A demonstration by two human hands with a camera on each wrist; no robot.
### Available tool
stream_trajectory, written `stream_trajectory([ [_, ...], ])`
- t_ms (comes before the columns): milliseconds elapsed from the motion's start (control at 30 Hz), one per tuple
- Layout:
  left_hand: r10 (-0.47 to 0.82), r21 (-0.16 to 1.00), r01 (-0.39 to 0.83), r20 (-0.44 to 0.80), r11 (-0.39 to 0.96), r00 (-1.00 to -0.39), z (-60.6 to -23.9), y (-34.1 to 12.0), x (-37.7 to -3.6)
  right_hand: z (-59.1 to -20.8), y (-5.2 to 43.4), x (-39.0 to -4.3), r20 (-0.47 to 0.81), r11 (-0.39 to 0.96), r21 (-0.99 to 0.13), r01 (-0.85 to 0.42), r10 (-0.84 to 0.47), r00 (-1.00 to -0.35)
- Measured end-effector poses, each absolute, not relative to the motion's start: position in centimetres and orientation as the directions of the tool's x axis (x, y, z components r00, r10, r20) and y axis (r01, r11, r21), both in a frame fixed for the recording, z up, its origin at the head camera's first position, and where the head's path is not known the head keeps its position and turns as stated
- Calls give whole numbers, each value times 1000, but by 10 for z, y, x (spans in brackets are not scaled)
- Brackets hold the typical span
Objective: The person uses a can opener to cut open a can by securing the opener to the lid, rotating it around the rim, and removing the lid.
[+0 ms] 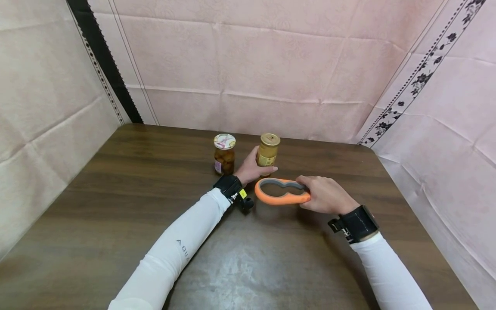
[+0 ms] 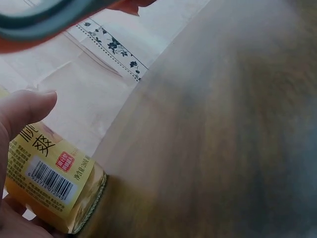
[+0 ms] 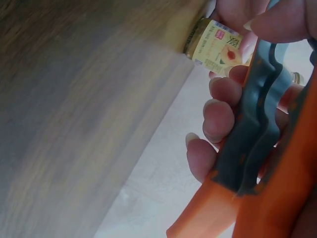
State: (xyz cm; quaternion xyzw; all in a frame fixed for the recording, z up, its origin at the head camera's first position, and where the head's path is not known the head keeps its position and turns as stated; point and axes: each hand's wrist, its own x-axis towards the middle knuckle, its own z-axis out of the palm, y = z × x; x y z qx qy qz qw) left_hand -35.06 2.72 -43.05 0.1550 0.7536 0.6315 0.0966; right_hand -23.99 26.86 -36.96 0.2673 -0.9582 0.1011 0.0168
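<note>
A glass jar with a gold lid and yellow peach label (image 1: 268, 150) stands upright near the back of the table. My left hand (image 1: 248, 168) holds it low down from the left, thumb across the front. The left wrist view shows the thumb over the yellow label (image 2: 49, 163) and fingertips under the far side. In my right hand (image 1: 327, 194) is an orange jar opener (image 1: 280, 200) with a wavy grey lining, held level in front of the jar and apart from it. Up close in the right wrist view, fingers curl round the opener's grey lining (image 3: 250, 119).
To the left of the gold-lidded jar stands a second jar (image 1: 224, 160) with a patterned lid and dark round contents. The brown wooden table (image 1: 116, 224) ends at pale cloth screens (image 1: 271, 64) at the back and both sides.
</note>
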Motion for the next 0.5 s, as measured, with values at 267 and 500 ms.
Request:
stream_trajectory([
  [267, 350, 984, 99, 42, 146, -936, -429, 27, -352, -365, 263, -236, 76, 844, -171, -509, -504, -861],
  [500, 365, 982, 105, 41, 157, -930, -427, 27, -350, -364, 260, -234, 79, 840, -174, -514, -508, -858],
])
